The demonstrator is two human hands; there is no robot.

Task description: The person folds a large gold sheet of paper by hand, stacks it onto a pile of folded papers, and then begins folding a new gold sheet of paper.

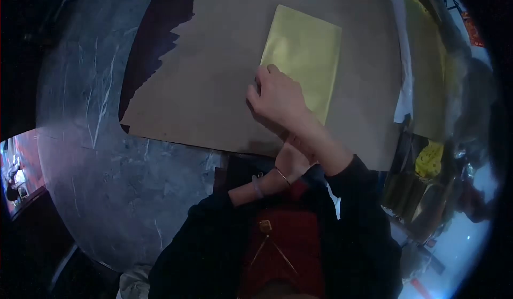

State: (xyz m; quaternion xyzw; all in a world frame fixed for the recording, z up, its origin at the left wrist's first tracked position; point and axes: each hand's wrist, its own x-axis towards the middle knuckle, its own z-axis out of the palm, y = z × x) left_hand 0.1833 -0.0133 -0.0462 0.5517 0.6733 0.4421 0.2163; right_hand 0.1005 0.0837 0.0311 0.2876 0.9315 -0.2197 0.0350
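A flat yellow rectangular sheet (304,40), perhaps paper or a packet, lies on the brown cardboard (219,80). My right hand (278,96) rests over its lower left edge, fingers curled inward. Whether the fingers pinch the edge or something small is hidden. Below, my left hand (295,159) crosses beneath my right forearm near the cardboard's front edge. That forearm covers the left fingers, so what they touch does not show. Two bracelets ring the left wrist.
A dark patch with a ragged edge (149,48) marks the cardboard's left side. Grey marbled tabletop (107,138) surrounds it. To the right are a white strip (403,80), a yellowish sheet (425,64) and a crumpled yellow item (429,159).
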